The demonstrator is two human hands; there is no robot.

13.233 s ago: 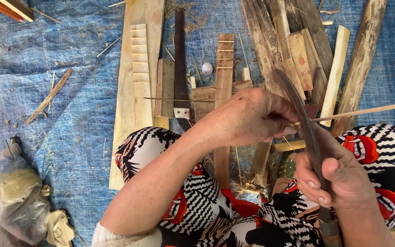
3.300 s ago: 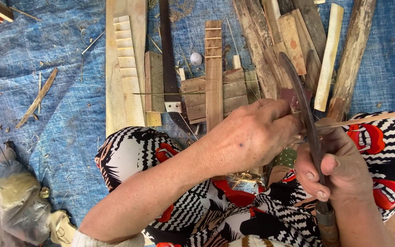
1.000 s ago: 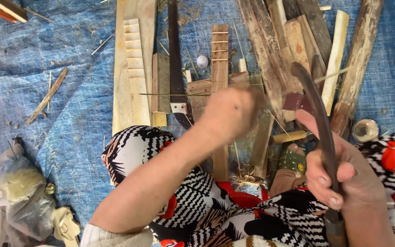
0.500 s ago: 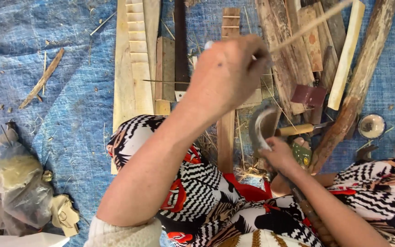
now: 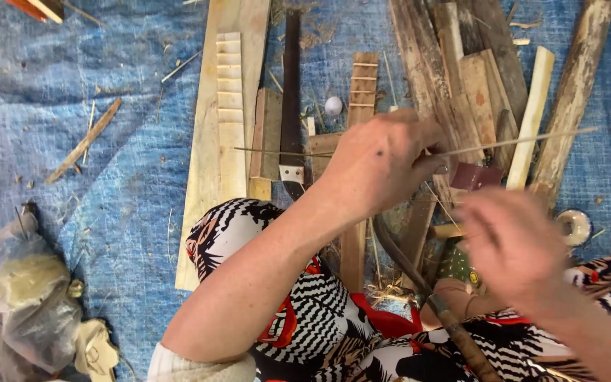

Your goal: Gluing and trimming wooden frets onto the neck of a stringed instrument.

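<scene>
**A:** What is my left hand (image 5: 380,166) doing?

**B:** Its fingers are pinched together on a long thin pale stick (image 5: 518,141). The stick runs out to the right, over the pile of rough old wood pieces (image 5: 461,64).

**A:** And my right hand (image 5: 514,244)?

**B:** It is blurry. It floats just below the stick, fingers spread apart, and I see nothing in it. It is not touching the stick.

**A:** Where is the curved dark knife with the wooden handle (image 5: 419,283)?

**B:** It lies across my lap, on the black, white and red patterned cloth (image 5: 305,311). The blade bends up under my left wrist. No hand holds it.

**A:** What is under all this?

**B:** A blue plastic sheet (image 5: 72,92) on the ground. On it lie a long pale plank with notches cut in it (image 5: 229,113), a dark flat saw blade (image 5: 291,106), and a narrow wood strip with little cross lines (image 5: 362,88). A small white ball (image 5: 333,105) sits between the blade and the strip.

**A:** Anything else?

**B:** A small roll of tape (image 5: 573,225) is on the right, and a crumpled clear plastic bag (image 5: 22,297) is at the bottom left.
</scene>
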